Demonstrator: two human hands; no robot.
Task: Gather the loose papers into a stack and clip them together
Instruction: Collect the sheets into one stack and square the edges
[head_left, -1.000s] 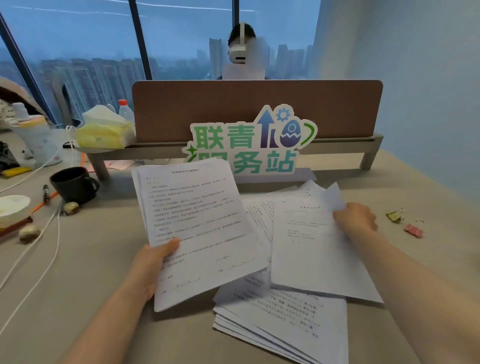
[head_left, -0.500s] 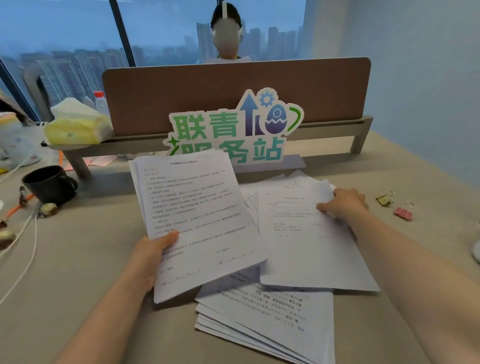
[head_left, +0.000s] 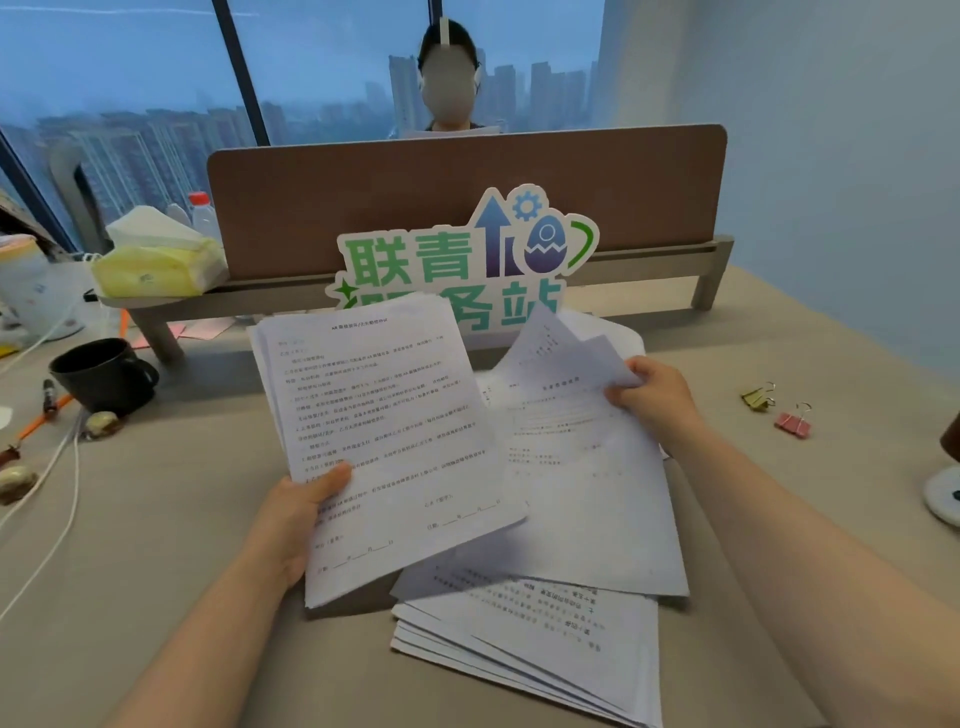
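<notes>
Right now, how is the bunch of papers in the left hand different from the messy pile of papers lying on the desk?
The white printed bunch of papers is lifted up, gripped by the left hand; the messy white pile of papers lies flat on the beige desk. The held bunch has fairly even edges; the pile's sheets are fanned out crookedly. The bunch's print reads upright from here; the pile's looks upside down. Both are white sheets with black print, unclipped.

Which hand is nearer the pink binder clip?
Right. The right hand, pinching a sheet's far edge, is just left of the pink clip. The left hand holds its stack across the papers, much farther away.
</notes>
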